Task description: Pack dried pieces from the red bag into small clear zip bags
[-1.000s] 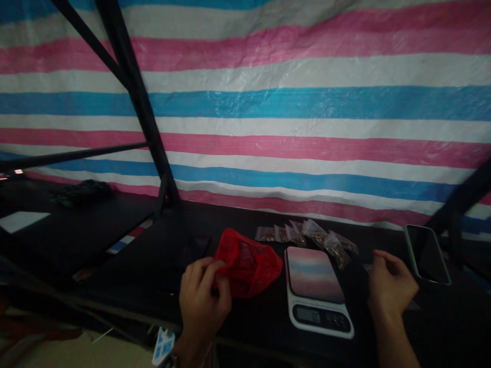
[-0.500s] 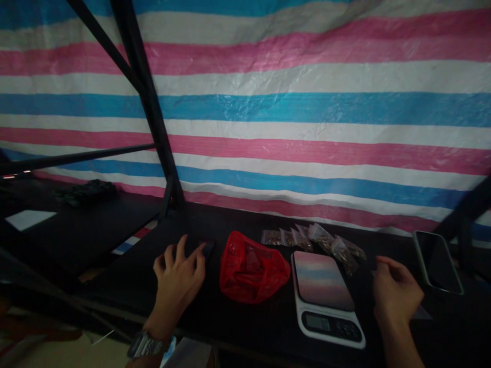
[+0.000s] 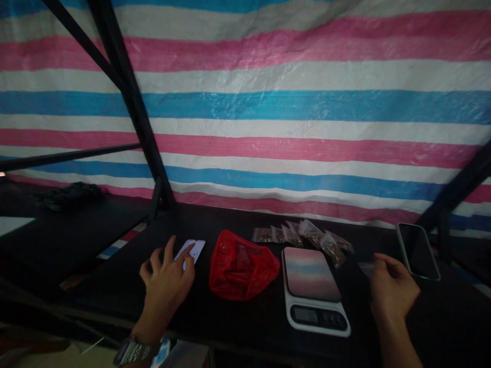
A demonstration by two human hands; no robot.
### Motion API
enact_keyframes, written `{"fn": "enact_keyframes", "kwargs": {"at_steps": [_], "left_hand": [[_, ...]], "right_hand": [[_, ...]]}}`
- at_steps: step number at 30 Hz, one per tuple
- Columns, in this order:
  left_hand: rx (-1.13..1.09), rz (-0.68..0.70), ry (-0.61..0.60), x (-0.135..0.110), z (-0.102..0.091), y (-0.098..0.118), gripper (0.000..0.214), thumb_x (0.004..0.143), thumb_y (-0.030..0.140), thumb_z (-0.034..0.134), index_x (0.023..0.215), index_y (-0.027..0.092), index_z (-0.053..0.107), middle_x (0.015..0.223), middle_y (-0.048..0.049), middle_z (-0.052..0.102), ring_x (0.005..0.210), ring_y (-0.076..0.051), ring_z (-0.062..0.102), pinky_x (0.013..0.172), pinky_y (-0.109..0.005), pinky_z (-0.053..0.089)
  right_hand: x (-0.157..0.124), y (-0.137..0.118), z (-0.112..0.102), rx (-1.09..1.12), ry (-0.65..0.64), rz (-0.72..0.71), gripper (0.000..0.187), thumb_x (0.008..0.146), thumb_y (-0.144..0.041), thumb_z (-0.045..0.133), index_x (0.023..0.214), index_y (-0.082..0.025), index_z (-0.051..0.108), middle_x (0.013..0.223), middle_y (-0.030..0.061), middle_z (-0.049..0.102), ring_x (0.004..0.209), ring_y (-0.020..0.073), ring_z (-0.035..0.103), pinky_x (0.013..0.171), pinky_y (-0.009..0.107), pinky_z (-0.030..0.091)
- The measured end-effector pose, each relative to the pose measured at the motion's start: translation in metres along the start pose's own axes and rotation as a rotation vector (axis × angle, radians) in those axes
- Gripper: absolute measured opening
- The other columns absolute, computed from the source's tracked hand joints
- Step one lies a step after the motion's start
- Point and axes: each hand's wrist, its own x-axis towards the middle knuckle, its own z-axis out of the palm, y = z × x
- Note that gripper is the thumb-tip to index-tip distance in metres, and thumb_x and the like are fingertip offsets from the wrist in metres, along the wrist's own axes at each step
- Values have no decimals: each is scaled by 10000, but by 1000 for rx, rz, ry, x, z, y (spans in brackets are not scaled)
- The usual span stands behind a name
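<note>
The lit phone (image 3: 198, 249) lies flat on the black tabletop (image 3: 230, 319), in its left part, behind the front edge. It should be rather light, stiff and smooth, with a screen that may crack; the two long sides seem the best place to hold. The left hand (image 3: 169, 280) is spread wide over it, the index finger at the screen, grasping nothing. To the right stand the soft red bag (image 3: 244, 286) and the scale (image 3: 312, 276). Near the right edge, the right hand (image 3: 395, 290) has its fingers curled narrowly beside some clear plastic (image 3: 366, 267); whether it pinches this, one cannot tell. Half a second earlier the phone screen was dark; now it glows.
</note>
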Motion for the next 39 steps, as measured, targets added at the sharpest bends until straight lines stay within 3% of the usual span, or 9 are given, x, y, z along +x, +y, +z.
{"fn": "enact_keyframes", "kwargs": {"at_steps": [4, 8, 11, 16, 21, 27, 32, 36, 39], "left_hand": [[-159, 39, 221, -13, -11, 26, 435, 1059, 297, 413, 1314, 199, 752, 1515, -224, 542, 1324, -480, 511, 1009, -692, 456], [-453, 469, 387, -41, -20, 68, 282, 991, 145, 499, 1158, 189, 722, 1227, -166, 667, 1126, -318, 632, 916, -488, 519], [-648, 781, 265, -66, -25, 99, 321, 931, 32, 509, 1114, 229, 684, 1067, -66, 721, 990, -204, 668, 891, -359, 525], [-755, 869, 244, -95, -33, 129, 319, 900, 20, 497, 1062, 236, 667, 958, -30, 744, 893, -181, 685, 889, -337, 526], [-795, 793, 297, -87, -26, 129, 270, 912, 7, 530, 994, 238, 643, 885, -12, 708, 822, -167, 658, 830, -319, 527], [-632, 462, 461, -54, -16, 110, 182, 941, 63, 573, 991, 213, 662, 978, -72, 663, 916, -232, 638, 836, -374, 542], [-369, 111, 252, -38, -7, 98, 414, 969, 323, 571, 1279, 57, 640, 1253, -249, 597, 1165, -420, 613, 945, -554, 567], [-427, 50, -25, -39, 7, 94, 435, 966, 300, 541, 1344, 99, 611, 1281, -215, 607, 1161, -372, 651, 971, -519, 584], [-563, 80, -61, -38, 13, 90, 374, 906, 165, 521, 1257, 164, 652, 1224, -151, 648, 1095, -302, 687, 990, -474, 583]], "right_hand": [[2, 1, -1, 33, -46, -38, 294, 699, -414, 650, 840, -177, 751, 819, 73, 742, 797, 264, 666, 795, 415, 526], [-1, -7, 0, 15, -222, -129, 316, 722, -475, 653, 826, -187, 734, 829, 82, 763, 758, 243, 656, 715, 363, 508], [-7, -19, -4, -7, -462, -230, 299, 761, -488, 651, 826, -204, 721, 846, 77, 762, 778, 249, 659, 747, 374, 519], [-21, -39, -25, -144, -1054, -283, 423, 767, -336, 662, 1177, -248, 716, 1224, 72, 722, 1014, 256, 659, 951, 415, 529], [-33, -43, -40, -297, -1289, -251, 830, 723, -209, 663, 1533, -303, 505, 1514, 80, 486, 1436, 281, 442, 1227, 462, 349], [-43, -45, -43, -377, -1385, -174, 1043, 662, -137, 694, 1634, -349, 382, 1542, 65, 384, 1482, 284, 384, 1269, 452, 291], [-43, -44, -44, -472, -1333, -227, 1067, 654, -105, 717, 1639, -342, 383, 1519, 79, 395, 1481, 312, 382, 1284, 501, 259], [-58, -52, -32, -323, -1244, -413, 825, 776, -155, 710, 1556, -319, 498, 1487, 85, 469, 1443, 295, 436, 1268, 504, 293], [-93, -73, -11, -131, -1152, -600, 456, 910, -155, 623, 1340, -304, 663, 1375, 66, 608, 1337, 254, 534, 1200, 462, 376]]}}
